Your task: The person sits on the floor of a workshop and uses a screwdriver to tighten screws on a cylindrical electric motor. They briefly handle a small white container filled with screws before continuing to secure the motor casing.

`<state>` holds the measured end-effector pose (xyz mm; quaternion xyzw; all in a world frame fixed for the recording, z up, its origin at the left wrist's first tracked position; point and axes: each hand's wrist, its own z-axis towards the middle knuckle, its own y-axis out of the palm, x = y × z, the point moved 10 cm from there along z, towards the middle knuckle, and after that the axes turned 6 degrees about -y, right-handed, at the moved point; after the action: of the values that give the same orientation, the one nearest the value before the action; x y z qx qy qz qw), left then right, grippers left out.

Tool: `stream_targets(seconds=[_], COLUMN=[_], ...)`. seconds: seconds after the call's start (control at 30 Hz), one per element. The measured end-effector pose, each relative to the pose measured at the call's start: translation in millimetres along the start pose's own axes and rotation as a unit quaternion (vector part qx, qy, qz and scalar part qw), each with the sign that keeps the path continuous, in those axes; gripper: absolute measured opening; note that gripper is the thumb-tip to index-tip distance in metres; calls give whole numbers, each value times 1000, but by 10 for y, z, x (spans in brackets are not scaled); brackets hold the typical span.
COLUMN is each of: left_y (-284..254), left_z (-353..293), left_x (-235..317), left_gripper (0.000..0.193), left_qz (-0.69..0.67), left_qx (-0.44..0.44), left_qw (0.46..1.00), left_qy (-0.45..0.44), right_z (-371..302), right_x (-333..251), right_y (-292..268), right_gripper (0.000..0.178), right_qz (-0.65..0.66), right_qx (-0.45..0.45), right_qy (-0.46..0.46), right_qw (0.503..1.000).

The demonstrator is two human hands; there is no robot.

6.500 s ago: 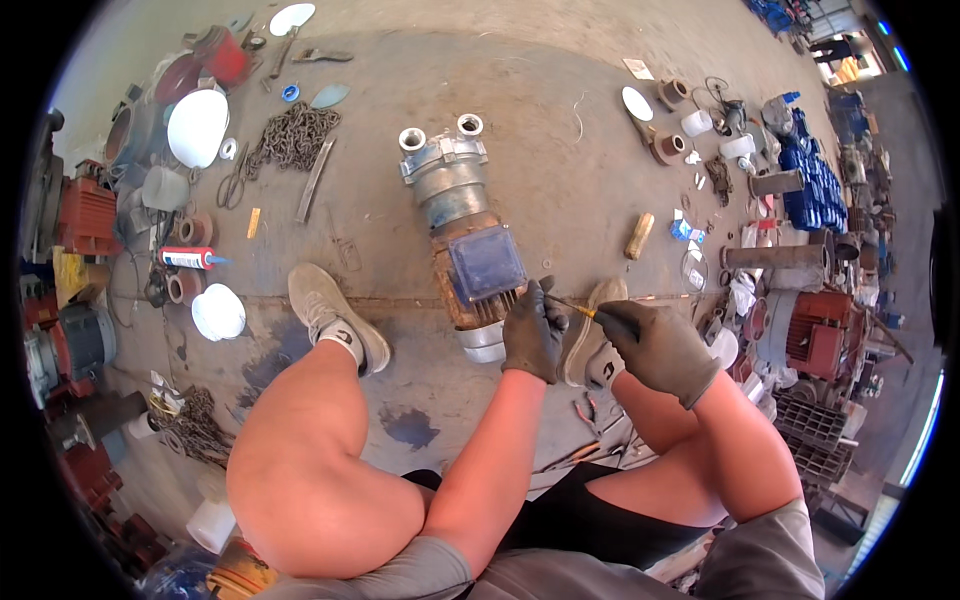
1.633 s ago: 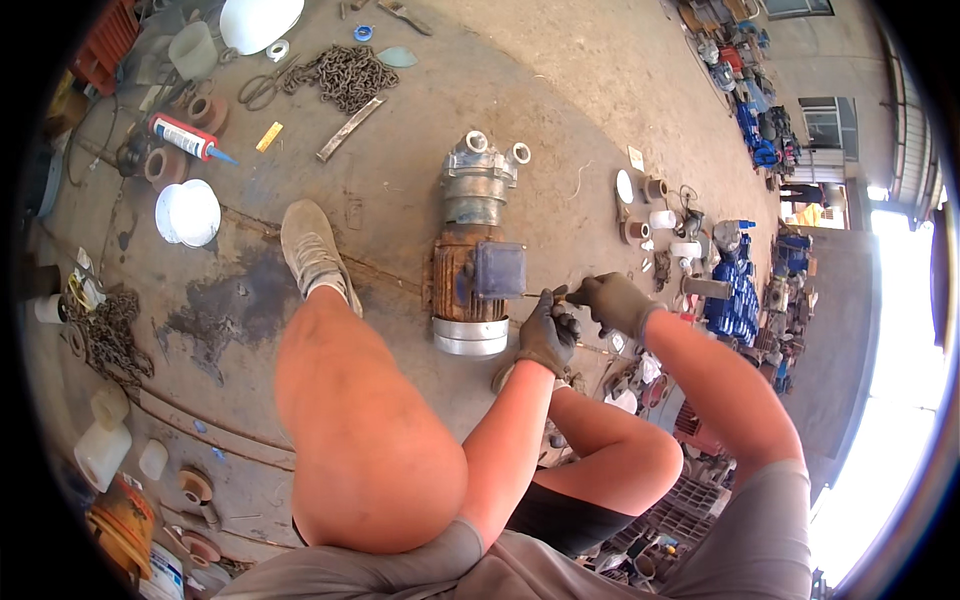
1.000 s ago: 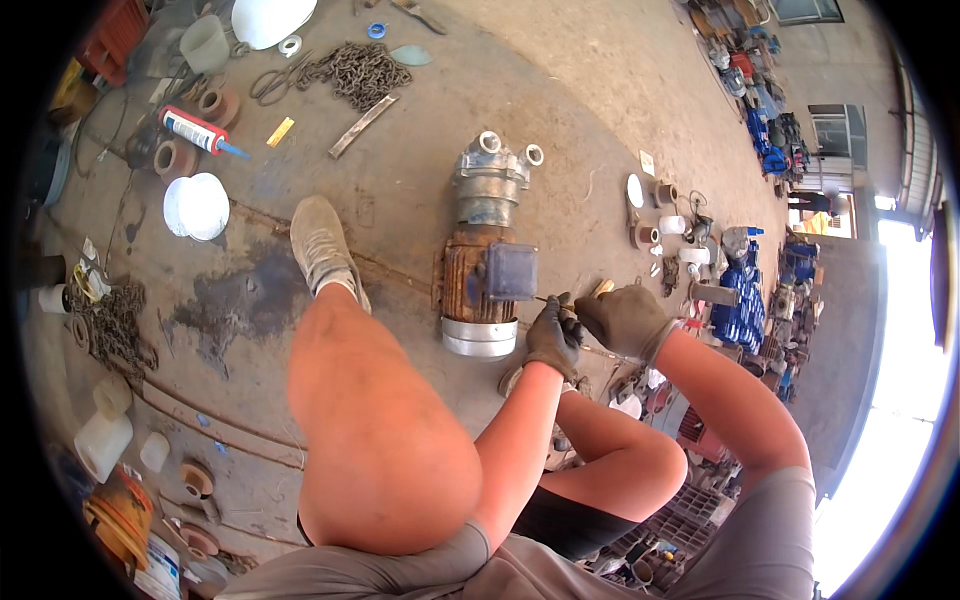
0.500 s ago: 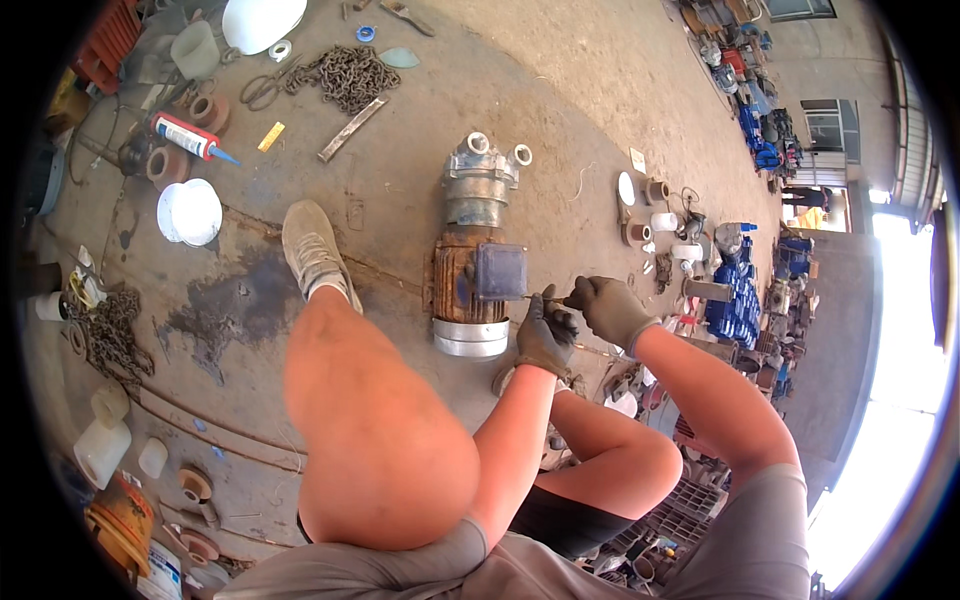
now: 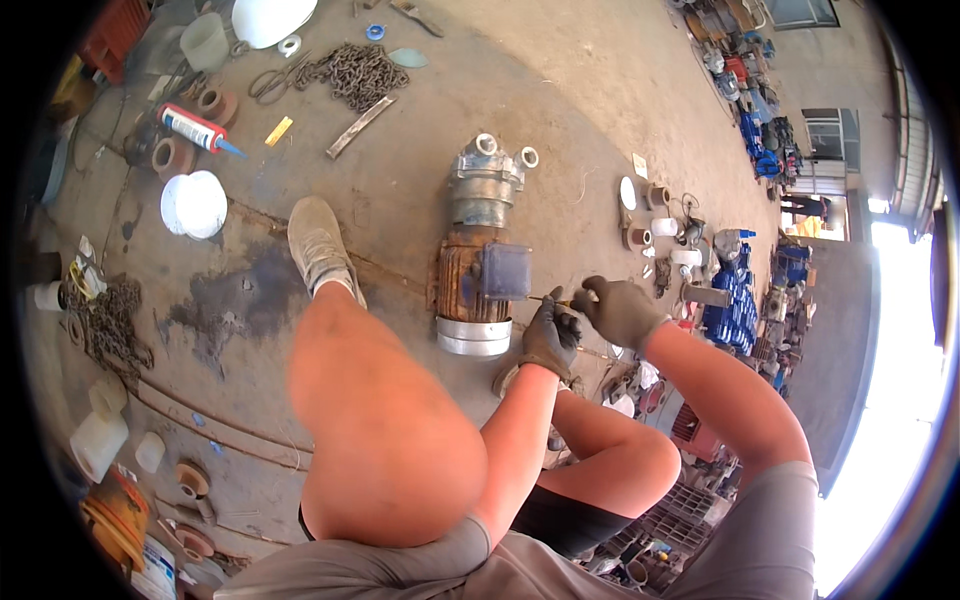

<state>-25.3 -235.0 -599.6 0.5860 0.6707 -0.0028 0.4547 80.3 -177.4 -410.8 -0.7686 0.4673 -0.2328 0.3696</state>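
Motor (image 5: 462,282) just left of the left hand's (image 5: 549,340) fingers (image 5: 569,323)

Holding a thin tool (image 5: 567,303) in the gloved left hand (image 5: 548,338), pointed toward the blue-grey box (image 5: 507,271) on a rusty motor (image 5: 462,278), with the gloved right hand (image 5: 622,311) curled close at the other end, grip unclear. Planting a beige shoe (image 5: 320,240) on the stained floor (image 5: 390,350). Surrounded by a heaped chain (image 5: 355,76), metal strip (image 5: 361,127) and red-and-white tube (image 5: 190,127).

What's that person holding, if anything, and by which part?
A thin screwdriver-like tool: the left hand appears to pinch it around its middle; the right hand is at its rear end, but its exact grip is unclear.
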Motion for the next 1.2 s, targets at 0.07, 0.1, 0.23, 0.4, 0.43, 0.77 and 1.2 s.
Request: stream_targets(seconds=[0.07, 0.1, 0.23, 0.4, 0.43, 0.77, 1.2], left_y=[19, 21, 168, 36, 32, 150, 14], left_z=[-28, -60, -196, -79, -81, -84, -53], left_x=[-117, -127, -354, -182, -197, -203, -102], left_gripper=[33, 32, 31, 30, 30, 31, 29], left_qz=[3, 11, 47, 75, 89, 25, 1], left_qx=[30, 40, 9, 47, 36, -19, 29], left_qw=[999, 999, 998, 996, 995, 999, 1000], left_qy=[-13, -12, -37, -28, -25, -28, 0], right_z=[-92, -90, -183, -166, -207, -195, -220], right_x=[-262, -247, 519, 261, 30, 150, -492], right_y=[-93, -26, 447, 163, -8, -17, -243], right_gripper=[38, 38, 33, 28, 29, 34, 23], right_qz=[-128, -148, 234, 209, 36, 85, -82], right_qx=[-87, -120, -128, -45, -10, 110, 92], right_qy=[-126, -129, 45, 49, -86, 41, -182], right_qw=[980, 973, 963, 976, 996, 989, 976])
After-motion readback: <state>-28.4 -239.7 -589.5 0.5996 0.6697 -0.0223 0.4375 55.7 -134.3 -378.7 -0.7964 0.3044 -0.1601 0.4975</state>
